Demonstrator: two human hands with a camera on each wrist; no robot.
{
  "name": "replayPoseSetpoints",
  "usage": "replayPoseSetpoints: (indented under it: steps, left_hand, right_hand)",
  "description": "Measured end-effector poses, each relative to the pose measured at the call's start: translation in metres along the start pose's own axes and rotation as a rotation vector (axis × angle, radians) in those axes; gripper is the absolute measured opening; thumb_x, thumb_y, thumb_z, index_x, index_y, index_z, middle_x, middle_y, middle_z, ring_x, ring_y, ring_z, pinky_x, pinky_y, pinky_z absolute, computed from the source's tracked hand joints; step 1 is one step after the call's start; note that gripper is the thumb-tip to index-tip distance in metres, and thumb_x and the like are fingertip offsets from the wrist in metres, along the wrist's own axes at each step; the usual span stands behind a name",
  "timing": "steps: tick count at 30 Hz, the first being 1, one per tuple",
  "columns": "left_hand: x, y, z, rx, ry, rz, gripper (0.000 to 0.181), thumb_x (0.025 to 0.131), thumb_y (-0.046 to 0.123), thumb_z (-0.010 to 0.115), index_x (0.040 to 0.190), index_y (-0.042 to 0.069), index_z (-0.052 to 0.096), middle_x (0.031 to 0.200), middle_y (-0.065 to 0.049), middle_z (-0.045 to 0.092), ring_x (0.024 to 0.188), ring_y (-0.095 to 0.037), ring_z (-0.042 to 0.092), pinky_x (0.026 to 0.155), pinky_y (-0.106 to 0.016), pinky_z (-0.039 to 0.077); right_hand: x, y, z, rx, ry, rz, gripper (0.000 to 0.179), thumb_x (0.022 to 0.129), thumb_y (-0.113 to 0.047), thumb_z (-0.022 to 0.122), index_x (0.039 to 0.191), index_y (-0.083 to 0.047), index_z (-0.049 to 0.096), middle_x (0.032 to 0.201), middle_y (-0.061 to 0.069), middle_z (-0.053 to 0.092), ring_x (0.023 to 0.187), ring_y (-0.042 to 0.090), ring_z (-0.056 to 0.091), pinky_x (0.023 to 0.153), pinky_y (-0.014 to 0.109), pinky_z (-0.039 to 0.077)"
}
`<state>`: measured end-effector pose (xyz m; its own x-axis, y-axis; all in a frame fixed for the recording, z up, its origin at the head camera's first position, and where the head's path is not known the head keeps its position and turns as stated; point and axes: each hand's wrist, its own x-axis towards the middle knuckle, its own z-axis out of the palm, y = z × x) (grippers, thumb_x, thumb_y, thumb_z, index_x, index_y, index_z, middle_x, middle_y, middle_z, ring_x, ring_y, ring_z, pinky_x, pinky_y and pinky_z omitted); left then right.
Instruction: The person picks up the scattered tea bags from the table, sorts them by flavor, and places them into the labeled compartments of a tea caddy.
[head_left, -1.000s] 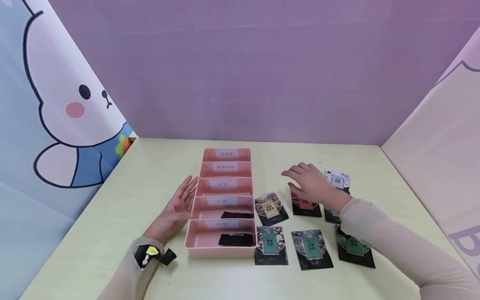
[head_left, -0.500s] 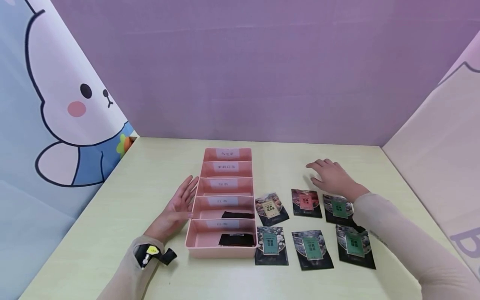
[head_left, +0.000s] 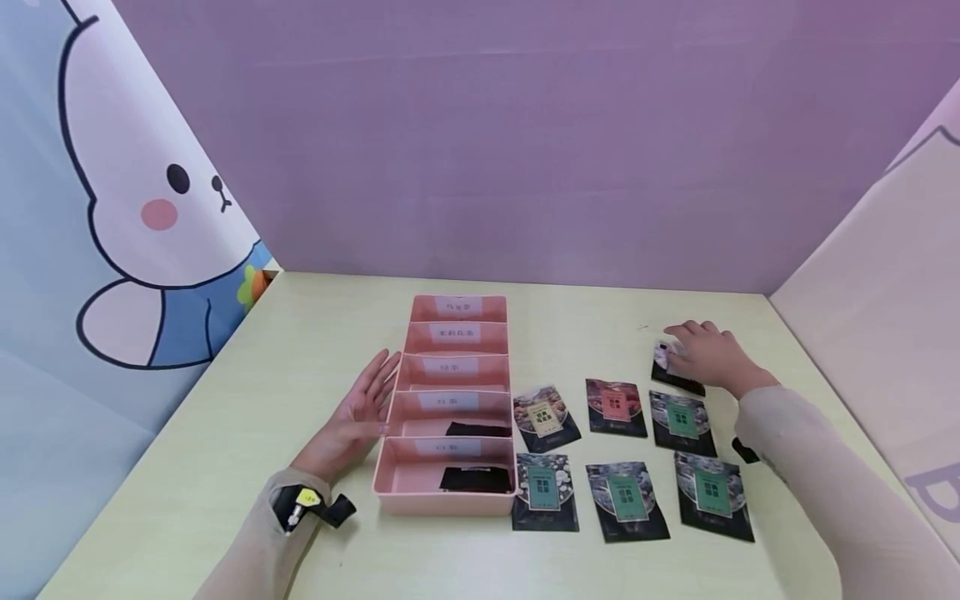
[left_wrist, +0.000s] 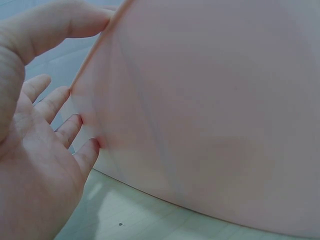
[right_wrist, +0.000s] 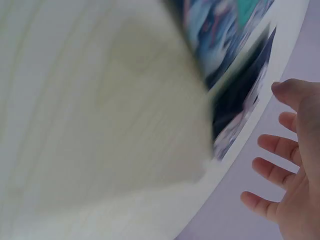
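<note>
My left hand (head_left: pixel 348 429) touches the left side of a long pink divided box (head_left: pixel 442 505), fingers extended against its wall and thumb near its rim in the left wrist view. Over at the back right, my right hand (head_left: pixel 712 358) is above a black-and-white tea packet (head_left: pixel 678 383) and partly hides it. Its fingers are spread and loosely bent, with nothing held in the right wrist view. Just nearer lies a green-labelled tea packet (head_left: pixel 682 422). A red-labelled tea packet (head_left: pixel 616 407) is left of that one.
Beside the box lie a cream-labelled packet (head_left: pixel 545 418) and a white-flowered packet (head_left: pixel 545 492). Two more green-labelled packets, one in the middle (head_left: pixel 627 502) and one at right (head_left: pixel 714 496), form the front row. Black packets (head_left: pixel 476 479) stand in the two nearest compartments. A purple backdrop (head_left: pixel 525 150) rises behind the table.
My right hand has moved rightward, from over the red-labelled packet to above the black-and-white packet. My left hand stays at the box.
</note>
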<state>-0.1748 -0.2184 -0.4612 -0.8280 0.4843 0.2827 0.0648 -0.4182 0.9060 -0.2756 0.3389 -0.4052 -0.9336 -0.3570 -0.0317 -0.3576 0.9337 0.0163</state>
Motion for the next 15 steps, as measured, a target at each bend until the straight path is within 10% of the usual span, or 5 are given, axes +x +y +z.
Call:
replayPoseSetpoints:
  steps: [15]
  left_hand:
    - [0.001, 0.0, 0.001, -0.003, 0.007, -0.007, 0.103, 0.082, -0.018, 0.053, 0.16, 0.015, -0.005, 0.167, -0.008, -0.009, 0.151, -0.029, -0.01, 0.115, -0.02, 0.021]
  right_hand:
    - [-0.01, 0.028, 0.008, 0.073, -0.123, 0.135, 0.082, 0.097, -0.06, 0.047, 0.138, 0.011, 0.047, 0.137, 0.039, 0.041, 0.121, 0.062, 0.035, 0.093, 0.078, 0.031]
